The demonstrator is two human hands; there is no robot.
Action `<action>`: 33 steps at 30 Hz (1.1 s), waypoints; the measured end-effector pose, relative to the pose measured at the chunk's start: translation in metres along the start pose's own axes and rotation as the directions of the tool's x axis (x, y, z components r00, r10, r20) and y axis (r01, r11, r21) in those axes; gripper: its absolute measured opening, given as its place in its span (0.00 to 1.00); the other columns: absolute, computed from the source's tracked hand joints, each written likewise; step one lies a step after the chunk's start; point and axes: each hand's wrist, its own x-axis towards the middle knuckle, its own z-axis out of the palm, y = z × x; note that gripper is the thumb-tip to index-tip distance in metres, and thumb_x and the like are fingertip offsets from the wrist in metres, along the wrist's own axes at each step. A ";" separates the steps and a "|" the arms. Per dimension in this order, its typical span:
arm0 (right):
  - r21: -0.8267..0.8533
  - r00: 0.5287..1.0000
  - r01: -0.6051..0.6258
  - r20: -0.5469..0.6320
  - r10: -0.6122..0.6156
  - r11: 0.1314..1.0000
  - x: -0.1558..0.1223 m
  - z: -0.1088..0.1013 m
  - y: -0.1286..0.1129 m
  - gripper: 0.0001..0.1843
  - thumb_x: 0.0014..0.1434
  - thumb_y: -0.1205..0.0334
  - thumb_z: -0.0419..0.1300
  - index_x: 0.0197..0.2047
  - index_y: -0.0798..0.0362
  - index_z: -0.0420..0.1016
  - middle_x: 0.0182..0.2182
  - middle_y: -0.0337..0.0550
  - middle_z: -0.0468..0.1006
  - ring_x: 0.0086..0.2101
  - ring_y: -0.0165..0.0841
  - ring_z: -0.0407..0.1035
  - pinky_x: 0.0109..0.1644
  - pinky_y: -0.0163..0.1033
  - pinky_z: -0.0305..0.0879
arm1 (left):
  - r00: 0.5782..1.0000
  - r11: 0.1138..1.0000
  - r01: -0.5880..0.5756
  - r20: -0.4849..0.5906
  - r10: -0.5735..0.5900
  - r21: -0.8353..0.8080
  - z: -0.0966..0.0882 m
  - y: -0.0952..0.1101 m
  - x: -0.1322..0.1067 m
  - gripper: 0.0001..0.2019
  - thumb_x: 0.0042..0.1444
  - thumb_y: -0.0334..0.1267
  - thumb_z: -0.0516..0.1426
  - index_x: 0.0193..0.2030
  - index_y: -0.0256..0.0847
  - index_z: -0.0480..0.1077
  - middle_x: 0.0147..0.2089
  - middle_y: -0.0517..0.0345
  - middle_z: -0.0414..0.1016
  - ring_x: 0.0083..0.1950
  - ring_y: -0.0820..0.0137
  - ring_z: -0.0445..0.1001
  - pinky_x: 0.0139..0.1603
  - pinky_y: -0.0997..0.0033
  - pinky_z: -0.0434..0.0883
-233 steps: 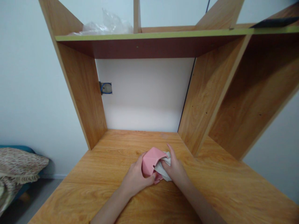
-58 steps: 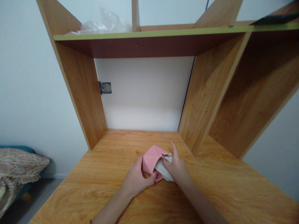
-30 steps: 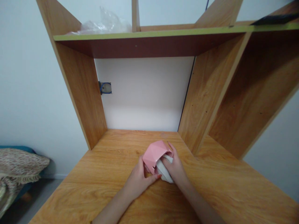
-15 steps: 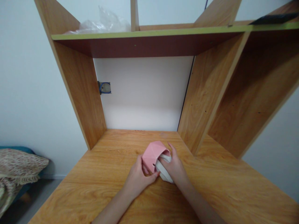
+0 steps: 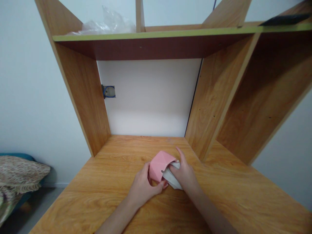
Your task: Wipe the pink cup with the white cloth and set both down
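Note:
A pink faceted bowl with a small notch in its rim is tilted on its side, its mouth turned to the right. My left hand is wrapped round its left side and underside, thumb near the rim. Partly inside the mouth is a white cloth, with a loose end hanging out below. My right hand presses that cloth into the bowl with its fingers, some of them hidden inside, while one finger sticks up outside the rim.
Both hands work above a wooden desk. Behind it stands a shelf unit with an upper shelf, where a clear plastic bag lies. An uncovered wall socket box shows blue wire. Patterned fabric is at lower left.
The bowl has turned slightly in my left hand and its top has dipped a little. My right hand and the cloth have shifted slightly at the mouth.

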 end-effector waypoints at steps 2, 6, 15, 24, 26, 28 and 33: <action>0.023 1.000 0.017 0.004 -0.017 1.000 -0.001 0.002 0.001 0.36 0.50 0.61 0.54 0.61 0.52 0.48 0.21 0.38 0.72 0.23 0.34 0.68 0.25 0.32 0.56 | 0.999 0.998 -0.054 0.003 0.054 0.041 -0.002 0.000 0.000 0.20 0.41 0.42 0.60 0.42 0.38 0.64 0.37 0.54 0.73 0.35 0.67 0.70 0.35 0.73 0.66; 0.116 0.993 0.094 0.055 -0.101 0.989 -0.002 0.008 0.005 0.35 0.49 0.65 0.53 0.61 0.52 0.48 0.26 0.40 0.74 0.26 0.34 0.69 0.29 0.33 0.60 | 0.995 0.993 -0.079 -0.050 0.084 0.082 -0.004 0.000 0.000 0.20 0.42 0.40 0.59 0.44 0.37 0.63 0.39 0.53 0.73 0.37 0.65 0.71 0.37 0.71 0.67; 0.296 0.989 0.113 0.056 -0.135 0.949 -0.002 0.014 0.012 0.35 0.48 0.69 0.49 0.60 0.54 0.48 0.33 0.43 0.74 0.34 0.35 0.69 0.40 0.39 0.63 | 0.995 0.995 -0.099 -0.030 0.098 -0.028 -0.002 -0.002 0.003 0.22 0.48 0.40 0.57 0.50 0.36 0.60 0.46 0.51 0.70 0.45 0.64 0.69 0.46 0.67 0.66; 0.366 0.997 0.076 -0.052 -0.060 0.928 -0.003 0.012 0.006 0.34 0.51 0.65 0.49 0.61 0.54 0.45 0.43 0.46 0.70 0.40 0.35 0.68 0.46 0.41 0.62 | 0.998 0.958 -0.046 0.020 0.054 -0.282 0.007 -0.014 0.006 0.37 0.46 0.43 0.60 0.58 0.37 0.45 0.49 0.48 0.65 0.45 0.65 0.68 0.43 0.68 0.67; 0.418 0.996 0.077 -0.065 -0.055 0.905 -0.002 0.012 0.005 0.34 0.52 0.63 0.49 0.61 0.55 0.44 0.41 0.46 0.72 0.38 0.35 0.69 0.45 0.41 0.63 | 0.997 0.957 -0.021 0.061 0.041 -0.288 0.011 -0.017 0.005 0.40 0.43 0.42 0.63 0.59 0.37 0.45 0.46 0.49 0.67 0.43 0.65 0.68 0.41 0.68 0.67; 0.464 0.997 0.069 -0.051 -0.051 0.883 -0.001 0.012 0.005 0.34 0.52 0.62 0.49 0.61 0.56 0.45 0.37 0.44 0.73 0.35 0.34 0.69 0.43 0.40 0.64 | 0.994 0.959 -0.004 0.107 0.035 -0.285 0.013 -0.018 0.004 0.39 0.44 0.42 0.62 0.58 0.38 0.45 0.42 0.52 0.68 0.40 0.67 0.69 0.39 0.69 0.67; 0.492 0.998 0.056 -0.012 -0.058 0.869 0.000 0.015 0.005 0.36 0.50 0.61 0.52 0.61 0.56 0.45 0.36 0.42 0.74 0.35 0.34 0.70 0.41 0.39 0.64 | 0.995 0.983 -0.039 0.082 0.055 -0.178 0.011 -0.017 0.001 0.27 0.47 0.41 0.59 0.51 0.37 0.52 0.40 0.54 0.69 0.39 0.69 0.69 0.37 0.71 0.66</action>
